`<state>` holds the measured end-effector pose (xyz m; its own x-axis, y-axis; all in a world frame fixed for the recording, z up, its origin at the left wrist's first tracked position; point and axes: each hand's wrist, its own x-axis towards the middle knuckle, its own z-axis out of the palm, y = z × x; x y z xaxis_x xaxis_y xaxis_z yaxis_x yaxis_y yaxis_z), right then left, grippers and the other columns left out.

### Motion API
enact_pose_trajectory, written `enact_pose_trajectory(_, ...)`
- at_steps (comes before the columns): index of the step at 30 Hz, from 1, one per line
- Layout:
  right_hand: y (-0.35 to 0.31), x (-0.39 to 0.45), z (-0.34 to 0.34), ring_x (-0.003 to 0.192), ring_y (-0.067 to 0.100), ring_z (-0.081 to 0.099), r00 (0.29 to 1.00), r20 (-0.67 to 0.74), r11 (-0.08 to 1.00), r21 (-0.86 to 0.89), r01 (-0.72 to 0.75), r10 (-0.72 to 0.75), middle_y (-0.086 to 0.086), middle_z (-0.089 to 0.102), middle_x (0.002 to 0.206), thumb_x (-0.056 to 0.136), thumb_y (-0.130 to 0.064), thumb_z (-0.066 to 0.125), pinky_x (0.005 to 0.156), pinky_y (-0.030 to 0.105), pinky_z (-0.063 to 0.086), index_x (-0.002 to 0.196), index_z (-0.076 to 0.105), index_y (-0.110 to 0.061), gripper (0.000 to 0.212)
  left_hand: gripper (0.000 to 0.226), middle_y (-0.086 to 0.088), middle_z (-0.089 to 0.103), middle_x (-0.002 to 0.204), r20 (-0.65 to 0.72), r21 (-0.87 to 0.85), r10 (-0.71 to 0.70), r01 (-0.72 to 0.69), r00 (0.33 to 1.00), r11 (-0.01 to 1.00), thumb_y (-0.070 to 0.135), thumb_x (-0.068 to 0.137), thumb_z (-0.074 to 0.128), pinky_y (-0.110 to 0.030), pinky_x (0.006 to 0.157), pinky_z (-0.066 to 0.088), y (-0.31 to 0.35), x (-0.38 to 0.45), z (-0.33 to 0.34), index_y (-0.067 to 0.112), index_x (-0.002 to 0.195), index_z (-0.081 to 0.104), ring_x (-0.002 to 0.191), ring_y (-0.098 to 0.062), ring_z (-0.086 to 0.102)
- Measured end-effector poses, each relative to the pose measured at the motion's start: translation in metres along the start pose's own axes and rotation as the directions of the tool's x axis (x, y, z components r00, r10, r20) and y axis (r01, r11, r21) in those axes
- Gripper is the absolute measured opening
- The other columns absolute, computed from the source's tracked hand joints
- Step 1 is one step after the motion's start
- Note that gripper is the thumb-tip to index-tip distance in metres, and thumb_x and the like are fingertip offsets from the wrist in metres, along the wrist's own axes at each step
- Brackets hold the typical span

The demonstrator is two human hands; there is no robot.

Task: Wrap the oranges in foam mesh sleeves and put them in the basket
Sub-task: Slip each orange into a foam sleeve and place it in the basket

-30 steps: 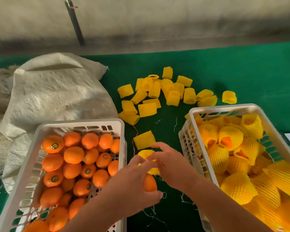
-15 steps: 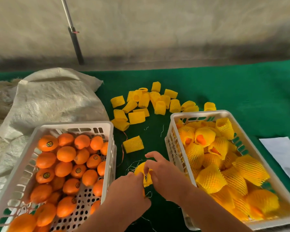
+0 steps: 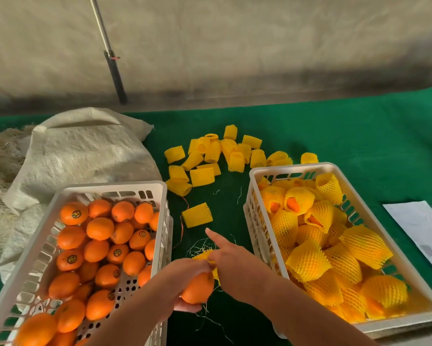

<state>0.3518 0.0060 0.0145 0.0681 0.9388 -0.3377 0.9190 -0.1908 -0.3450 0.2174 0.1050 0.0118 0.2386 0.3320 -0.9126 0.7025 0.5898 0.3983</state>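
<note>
Sitting on the left is a crate (image 3: 165, 196) full of bare oranges (image 3: 100, 228), while the left hand (image 3: 182, 278) is curling round one orange (image 3: 197, 288), the right hand (image 3: 235, 260) is pinching a sleeve (image 3: 203, 255) beside it, and the basket (image 3: 253, 196) of wrapped oranges (image 3: 307, 263) is waiting on the right.

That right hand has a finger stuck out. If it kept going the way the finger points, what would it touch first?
Probably the lone sleeve lying on the green cloth just beyond the right hand. The finger aims up-left towards it, though its height above the cloth is unclear.
</note>
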Motion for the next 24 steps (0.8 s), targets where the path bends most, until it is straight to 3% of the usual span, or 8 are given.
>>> enact_pose_trajectory(4, -0.001, -0.006, 0.003, 0.116, 0.018, 0.064, 0.991, 0.088, 0.994, 0.009, -0.107, 0.106, 0.007, 0.014, 0.171, 0.091, -0.005, 0.074, 0.112, 0.038, 0.044, 0.127, 0.064, -0.016, 0.039, 0.067, -0.022, 0.057, 0.119, -0.008, -0.280, 0.068, -0.068, 0.998, 0.957, 0.032, 0.060, 0.096, -0.041, 0.051, 0.059, 0.007, -0.005, -0.007, 0.022, 0.109, 0.051, 0.095, -0.042, 0.071)
enact_pose_trajectory(6, 0.000, -0.006, 0.004, 0.109, 0.016, 0.065, 0.985, 0.078, 0.987, 0.033, -0.157, 0.154, 0.007, 0.008, 0.172, 0.092, -0.006, 0.073, 0.106, 0.035, 0.048, 0.127, 0.062, -0.017, 0.039, 0.070, -0.025, 0.059, 0.121, 0.029, -0.532, 0.097, -0.066, 0.995, 0.844, 0.031, 0.060, 0.094, -0.041, 0.051, 0.059, 0.011, -0.014, -0.013, 0.018, 0.115, 0.052, 0.089, -0.043, 0.074)
enact_pose_trajectory(9, -0.001, -0.006, 0.010, 0.131, 0.016, 0.055, 0.981, -0.007, 0.964, 0.187, -0.188, 0.193, -0.001, 0.001, 0.174, 0.094, -0.008, 0.069, 0.105, 0.026, 0.045, 0.140, 0.050, -0.021, 0.051, 0.061, -0.026, 0.056, 0.126, 0.073, -0.766, 0.171, -0.055, 0.982, 0.641, 0.032, 0.076, 0.090, -0.042, 0.053, 0.060, 0.017, -0.030, -0.019, 0.018, 0.124, 0.054, 0.101, -0.046, 0.070)
enact_pose_trajectory(14, -0.010, -0.006, 0.021, 0.144, 0.013, 0.040, 0.974, -0.115, 0.899, 0.417, -0.131, 0.195, -0.015, 0.000, 0.172, 0.093, -0.012, 0.067, 0.099, 0.017, 0.033, 0.154, 0.031, -0.033, 0.074, 0.066, -0.023, 0.042, 0.139, 0.071, -0.782, 0.287, -0.125, 0.955, 0.610, 0.002, 0.076, 0.069, -0.050, 0.070, 0.062, 0.009, -0.035, -0.017, 0.015, 0.136, 0.045, 0.121, -0.049, 0.055)
enact_pose_trajectory(16, -0.011, -0.006, 0.020, 0.145, 0.014, 0.040, 0.968, -0.173, 0.885, 0.458, -0.085, 0.183, -0.017, 0.002, 0.171, 0.093, -0.019, 0.071, 0.108, 0.023, 0.039, 0.152, 0.032, -0.036, 0.073, 0.058, -0.019, 0.044, 0.138, 0.005, -0.640, 0.305, -0.232, 0.952, 0.732, -0.006, 0.084, 0.068, -0.048, 0.071, 0.064, 0.004, -0.033, -0.016, 0.016, 0.133, 0.046, 0.119, -0.045, 0.057)
enact_pose_trajectory(18, -0.012, -0.007, 0.017, 0.145, 0.016, 0.040, 0.958, -0.227, 0.878, 0.476, -0.051, 0.179, -0.020, 0.002, 0.170, 0.095, -0.028, 0.072, 0.114, 0.029, 0.043, 0.154, 0.031, -0.034, 0.072, 0.058, -0.011, 0.052, 0.132, -0.063, -0.281, 0.405, -0.406, 0.912, 0.870, 0.005, 0.083, 0.082, -0.040, 0.073, 0.065, -0.002, -0.032, -0.014, 0.021, 0.130, 0.052, 0.108, -0.034, 0.066)
enact_pose_trajectory(21, -0.018, -0.011, 0.013, 0.138, 0.014, 0.046, 0.942, -0.288, 0.888, 0.459, -0.020, 0.171, -0.023, -0.001, 0.169, 0.098, -0.031, 0.070, 0.108, 0.022, 0.045, 0.154, 0.030, -0.031, 0.069, 0.061, 0.008, 0.060, 0.113, -0.167, 0.235, 0.649, -0.609, 0.742, 0.758, 0.043, 0.076, 0.088, -0.032, 0.070, 0.065, -0.014, -0.030, -0.011, 0.033, 0.127, 0.057, 0.088, -0.018, 0.072)
enact_pose_trajectory(24, -0.030, -0.018, 0.011, 0.117, 0.006, 0.057, 0.929, -0.351, 0.911, 0.411, 0.038, 0.120, -0.027, -0.006, 0.169, 0.099, -0.031, 0.067, 0.099, 0.014, 0.048, 0.151, 0.033, -0.032, 0.062, 0.061, 0.016, 0.061, 0.113, -0.279, 0.536, 0.807, -0.612, 0.521, 0.581, 0.062, 0.077, 0.080, -0.034, 0.082, 0.061, -0.020, -0.027, -0.007, 0.032, 0.127, 0.062, 0.096, -0.009, 0.062)
